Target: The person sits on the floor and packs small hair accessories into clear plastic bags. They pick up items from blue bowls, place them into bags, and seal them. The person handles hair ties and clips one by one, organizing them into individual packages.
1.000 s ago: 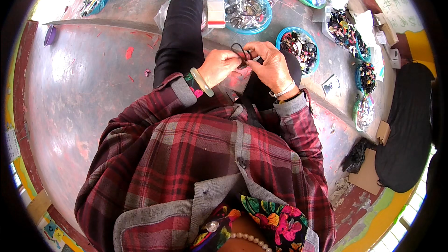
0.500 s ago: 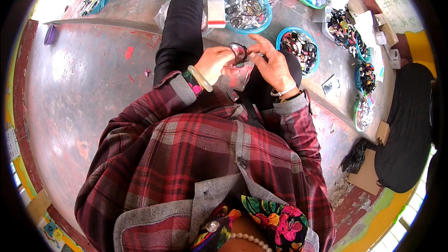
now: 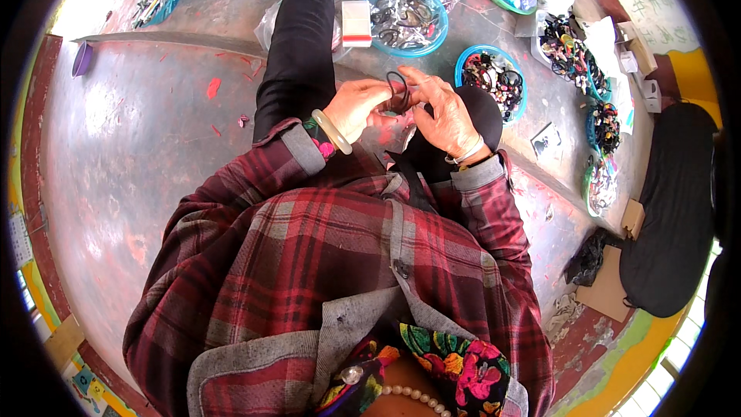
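In front of my lap, between my knees, a black hair tie (image 3: 405,86) stands up as a thin loop between my hands. My left hand (image 3: 356,110), with a pale bangle at its wrist, is closed in a pinch on the loop's near side. From the other side my right hand (image 3: 446,122) meets it, index finger and thumb bent against the tie. Just where its fingertips press is partly hidden. Below the hands hangs a bit of clear plastic (image 3: 392,133), perhaps a small bag.
Ahead stand a blue basket (image 3: 445,35) of packaged black items and a blue basket (image 3: 526,93) of mixed hair ties. A red-and-white box (image 3: 356,23) sits beside my leg. More filled baskets line the right, near a black cushion (image 3: 670,208). A purple cup (image 3: 81,59) lies far left.
The black loop has turned and now stands more upright and open. My right hand has drawn in a little closer to the left, its fingers more bent.
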